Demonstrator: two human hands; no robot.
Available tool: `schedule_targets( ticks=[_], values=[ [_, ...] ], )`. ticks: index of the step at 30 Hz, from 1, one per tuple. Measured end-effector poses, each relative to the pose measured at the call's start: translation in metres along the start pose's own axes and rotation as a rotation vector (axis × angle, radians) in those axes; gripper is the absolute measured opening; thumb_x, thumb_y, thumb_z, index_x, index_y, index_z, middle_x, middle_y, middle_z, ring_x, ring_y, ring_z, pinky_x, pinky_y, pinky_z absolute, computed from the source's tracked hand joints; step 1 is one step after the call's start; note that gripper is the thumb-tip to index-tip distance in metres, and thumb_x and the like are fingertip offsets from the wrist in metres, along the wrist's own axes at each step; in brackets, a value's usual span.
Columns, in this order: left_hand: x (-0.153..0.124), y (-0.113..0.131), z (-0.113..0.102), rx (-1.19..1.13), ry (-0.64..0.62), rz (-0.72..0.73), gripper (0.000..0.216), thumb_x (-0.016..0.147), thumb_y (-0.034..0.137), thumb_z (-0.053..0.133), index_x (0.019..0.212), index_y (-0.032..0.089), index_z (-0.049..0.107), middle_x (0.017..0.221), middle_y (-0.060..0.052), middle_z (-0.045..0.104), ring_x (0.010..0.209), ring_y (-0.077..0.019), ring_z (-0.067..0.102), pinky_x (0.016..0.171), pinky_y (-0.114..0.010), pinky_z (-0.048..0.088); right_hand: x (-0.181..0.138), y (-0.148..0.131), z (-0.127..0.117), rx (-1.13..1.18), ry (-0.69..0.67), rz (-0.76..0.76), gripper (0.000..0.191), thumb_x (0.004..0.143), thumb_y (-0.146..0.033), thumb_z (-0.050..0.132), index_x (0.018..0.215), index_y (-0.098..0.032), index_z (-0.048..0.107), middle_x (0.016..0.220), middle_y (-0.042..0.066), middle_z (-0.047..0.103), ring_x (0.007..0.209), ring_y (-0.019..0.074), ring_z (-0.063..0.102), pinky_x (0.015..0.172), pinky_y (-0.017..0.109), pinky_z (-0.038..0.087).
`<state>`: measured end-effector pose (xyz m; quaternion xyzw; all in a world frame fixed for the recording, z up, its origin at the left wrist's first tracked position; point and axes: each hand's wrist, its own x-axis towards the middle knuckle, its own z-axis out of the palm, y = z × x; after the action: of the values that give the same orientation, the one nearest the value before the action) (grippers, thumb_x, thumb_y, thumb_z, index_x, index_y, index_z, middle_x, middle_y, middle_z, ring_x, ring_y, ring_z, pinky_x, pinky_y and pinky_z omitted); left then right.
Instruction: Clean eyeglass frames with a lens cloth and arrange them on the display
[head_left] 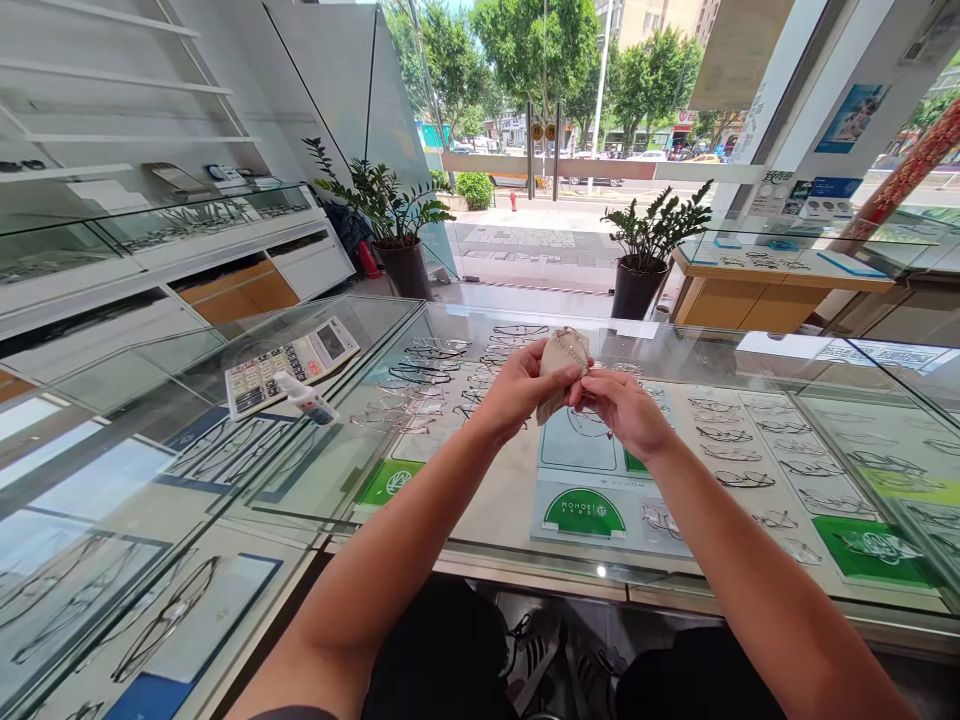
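Above the glass counter (487, 490), my left hand (521, 385) is closed round a small beige cloth (562, 352). A thin, shiny line with bead-like spots curves across the cloth; its kind is too small to tell. My right hand (626, 405) meets the left one at the cloth's lower right edge. Its fingers are pinched together, and what lies between them is hidden. Below the hands, eyeglasses (427, 372) lie in rows under the glass, beside a green semicircular sign (585, 512).
A large-key calculator (292, 368) and a small white bottle (306, 398) rest on the glass at the left. Potted plants (401, 225) stand beyond the counter, before the glass doors (544, 150). Another display case (780, 265) is at the far right.
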<state>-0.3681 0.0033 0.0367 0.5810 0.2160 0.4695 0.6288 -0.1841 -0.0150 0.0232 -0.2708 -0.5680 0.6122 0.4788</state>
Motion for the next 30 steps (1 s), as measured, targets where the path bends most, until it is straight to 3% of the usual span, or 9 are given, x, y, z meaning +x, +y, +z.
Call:
schedule_targets(
  ticks=[12, 17, 25, 30],
  values=[
    [-0.0017, -0.0028, 0.0037, 0.029, 0.04, 0.052, 0.037, 0.085, 0.043, 0.092, 0.096, 0.02, 0.064, 0.062, 0.001, 0.069, 0.055, -0.0158, 0.065, 0.059, -0.031, 0.057, -0.0027, -0.0002, 0.0047, 0.005, -0.046, 0.031, 0.028, 0.092, -0.042, 0.072, 0.079, -0.02, 0.082, 0.085, 0.007, 0.072, 0.087, 0.0209, 0.058, 0.085, 0.036, 0.046],
    [-0.0017, -0.006, 0.0062, 0.041, 0.105, 0.075, 0.04, 0.084, 0.047, 0.092, 0.091, 0.021, 0.063, 0.055, 0.003, 0.065, 0.049, -0.0151, 0.063, 0.053, -0.029, 0.053, -0.0028, 0.0028, 0.005, -0.017, -0.083, 0.023, 0.03, 0.096, -0.042, 0.069, 0.079, -0.021, 0.082, 0.085, 0.006, 0.071, 0.086, 0.0202, 0.058, 0.086, 0.037, 0.045],
    [-0.001, -0.0073, 0.0083, 0.05, 0.228, 0.081, 0.048, 0.086, 0.06, 0.086, 0.08, 0.018, 0.064, 0.061, 0.001, 0.068, 0.044, -0.0111, 0.058, 0.046, -0.024, 0.047, -0.0029, 0.0043, 0.0057, -0.084, -0.134, 0.009, 0.031, 0.099, -0.041, 0.066, 0.08, -0.022, 0.082, 0.085, 0.005, 0.069, 0.087, 0.0204, 0.058, 0.088, 0.038, 0.044],
    [0.0016, -0.0045, 0.0012, 0.056, 0.233, 0.084, 0.052, 0.088, 0.066, 0.082, 0.078, 0.015, 0.072, 0.068, -0.004, 0.074, 0.055, -0.0131, 0.065, 0.054, -0.025, 0.051, -0.0028, 0.0025, 0.0045, -0.12, -0.091, 0.013, 0.031, 0.097, -0.042, 0.067, 0.078, -0.022, 0.081, 0.086, 0.005, 0.071, 0.087, 0.0209, 0.057, 0.088, 0.038, 0.044]
  ],
)
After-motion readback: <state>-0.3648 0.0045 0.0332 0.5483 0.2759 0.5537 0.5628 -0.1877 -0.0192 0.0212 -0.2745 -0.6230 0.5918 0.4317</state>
